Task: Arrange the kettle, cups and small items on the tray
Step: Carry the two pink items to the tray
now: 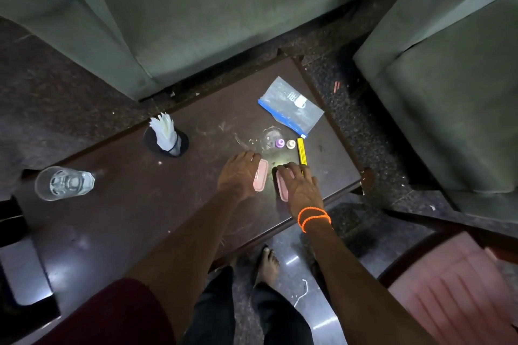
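On the dark wooden table, both hands lie palm down, side by side and a little apart. Left hand rests flat with fingers loosely spread, its fingertips at the edge of a pink oblong piece that lies just to its right; whether it grips the piece I cannot tell. Right hand, with orange bead bracelets at the wrist, lies over a second pink oblong piece, fingers extended and covering its far end; it presses or touches rather than clearly clasping.

Just beyond the fingertips stand a small purple cap and a small cream cap, close together, with a clear round lid-like thing to their left. A yellow pencil-like stick lies beside the right hand's fingers, running away from the person. Further out beyond that is a clear zip bag with a blue seal.

Well off to the left of the left hand stands a black mesh holder of white tissues, and further left a glass tumbler lies tilted on its side. Grey sofas close in the table's far side and right. No kettle, cups or tray can be made out.
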